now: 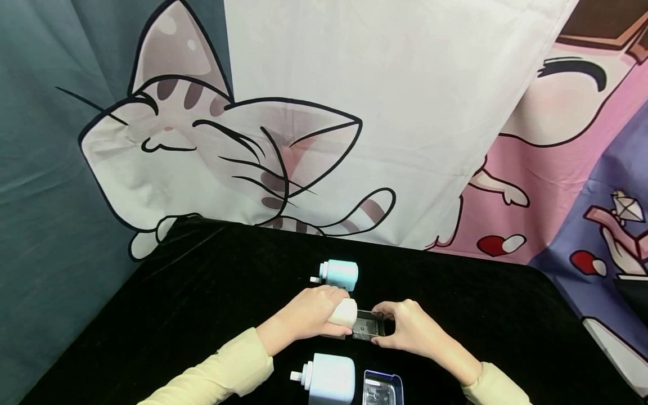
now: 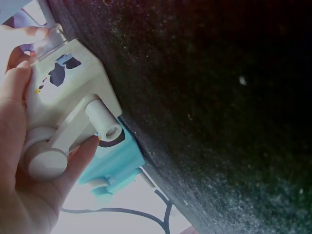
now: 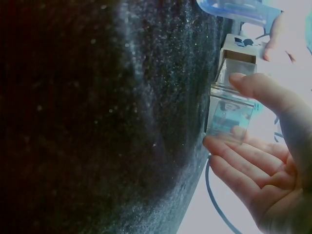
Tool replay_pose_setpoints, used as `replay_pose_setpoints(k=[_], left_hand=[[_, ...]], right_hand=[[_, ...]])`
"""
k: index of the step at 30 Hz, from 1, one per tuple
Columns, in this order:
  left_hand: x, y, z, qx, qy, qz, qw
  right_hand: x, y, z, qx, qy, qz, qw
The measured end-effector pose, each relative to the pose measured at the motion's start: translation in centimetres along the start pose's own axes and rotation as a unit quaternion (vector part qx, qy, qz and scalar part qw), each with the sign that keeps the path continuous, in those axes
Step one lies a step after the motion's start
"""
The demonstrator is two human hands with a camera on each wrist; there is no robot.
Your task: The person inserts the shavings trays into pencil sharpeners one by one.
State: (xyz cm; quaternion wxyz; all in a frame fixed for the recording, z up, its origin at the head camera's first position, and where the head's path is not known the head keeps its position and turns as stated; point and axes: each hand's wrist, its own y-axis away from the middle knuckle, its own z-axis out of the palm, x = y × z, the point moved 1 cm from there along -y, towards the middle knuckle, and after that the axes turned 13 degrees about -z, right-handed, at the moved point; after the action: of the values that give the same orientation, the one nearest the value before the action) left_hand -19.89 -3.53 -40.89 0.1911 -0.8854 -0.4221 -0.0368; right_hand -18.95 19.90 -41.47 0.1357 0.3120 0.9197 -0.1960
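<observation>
My left hand grips a white hand-crank pencil sharpener around its body. In the left wrist view the crank points toward the camera, and a dark printed picture decorates the side. With thumb and fingers on opposite sides, my right hand holds a clear shavings drawer at the sharpener's right end. The right wrist view shows the drawer lined up with the rectangular opening in the sharpener, its inner end at that opening.
Behind the left hand lies a teal sharpener. Closer to me is a light blue sharpener, with a separate blue-rimmed drawer to its right. Black cloth covers the table, and a printed cat curtain hangs behind it.
</observation>
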Motion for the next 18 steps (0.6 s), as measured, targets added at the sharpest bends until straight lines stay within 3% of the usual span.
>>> replay_pose_setpoints(k=[18], left_hand=[[-0.02, 0.01, 0.05, 0.001, 0.000, 0.001, 1.0000]], right_hand=[[-0.21, -0.55, 0.44, -0.009, -0.011, -0.007, 1.000]])
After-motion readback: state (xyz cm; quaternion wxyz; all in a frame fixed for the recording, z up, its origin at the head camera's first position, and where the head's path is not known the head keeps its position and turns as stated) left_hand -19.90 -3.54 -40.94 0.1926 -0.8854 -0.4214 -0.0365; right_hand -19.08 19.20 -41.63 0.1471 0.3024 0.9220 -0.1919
